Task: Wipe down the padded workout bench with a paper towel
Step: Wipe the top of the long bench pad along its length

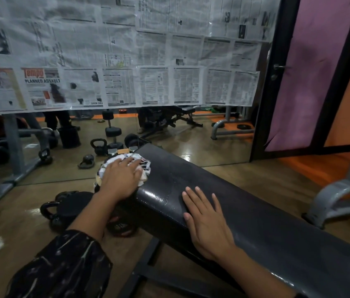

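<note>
The black padded bench point(255, 211) runs from the lower right toward the mirror at centre. My left hand point(121, 179) lies flat, fingers spread, pressing a crumpled white towel with dark print point(144, 163) onto the far left edge of the pad. My right hand point(206, 222) rests palm down on the pad nearer me, fingers apart, holding nothing. A faint wet sheen shows on the pad between the two hands.
Several black kettlebells point(62, 208) sit on the wooden floor left of the bench. A wall mirror point(169, 134) partly covered with newspaper stands just beyond the bench end. A grey machine foot point(337, 198) is at right, and the bench's black frame point(148, 272) below.
</note>
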